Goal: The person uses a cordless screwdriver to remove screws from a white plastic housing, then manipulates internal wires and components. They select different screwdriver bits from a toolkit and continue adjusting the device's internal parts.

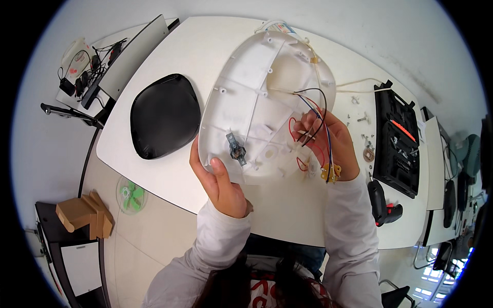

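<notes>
A large white plastic housing, ribbed inside with screw posts, is tilted up over the table in front of me. My left hand grips its lower left edge, thumb on the inner side. A dark translucent part sits inside near that thumb. At the right side of the housing, my right hand has its fingers closed among red, blue and black wires. A small yellowish circuit board hangs from the wires by the right wrist. Exactly which wire the fingertips pinch is unclear.
A black rounded cover lies left on the white table. To the right are an open black tool case, a cordless screwdriver, and loose screws with small parts. A pale cord runs behind them. Cardboard boxes stand lower left.
</notes>
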The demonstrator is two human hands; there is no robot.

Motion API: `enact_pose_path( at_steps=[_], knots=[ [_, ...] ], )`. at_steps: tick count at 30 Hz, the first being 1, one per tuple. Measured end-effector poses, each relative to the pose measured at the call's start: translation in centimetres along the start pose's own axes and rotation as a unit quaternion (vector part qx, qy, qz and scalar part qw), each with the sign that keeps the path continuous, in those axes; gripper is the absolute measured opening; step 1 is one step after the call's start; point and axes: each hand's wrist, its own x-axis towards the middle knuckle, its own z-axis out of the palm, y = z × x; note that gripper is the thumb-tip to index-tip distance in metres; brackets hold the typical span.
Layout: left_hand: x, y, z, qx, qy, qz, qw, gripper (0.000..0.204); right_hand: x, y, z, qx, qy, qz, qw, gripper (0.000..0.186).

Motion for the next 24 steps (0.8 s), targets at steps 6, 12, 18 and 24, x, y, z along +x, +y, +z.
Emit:
enact_pose_path(
  at_steps=[6,12,18,24],
  knots=[
    [-0.1,0.1,0.1,-0.015,0.009,-0.005,1.000,0.047,-1.0,-1.5,1.2,-0.119,-0.045,-0.006,0.992,0.017],
    [-0.1,0.2,0.2,-0.038,0.003,-0.011,0.999,0.048,-1.5,-2.8,0.0,-0.139,-0.059,0.051,0.987,0.027],
    [0.1,0.6,0.4,-0.043,0.007,-0.015,0.999,0.048,-1.7,-2.8,-0.7,-0.213,0.008,-0.023,0.977,0.025],
    [0.1,0.3,0.1,-0.052,-0.005,-0.010,0.999,0.047,-2.5,-3.3,0.0,-0.345,-0.012,-0.026,0.938,0.045]
  ],
)
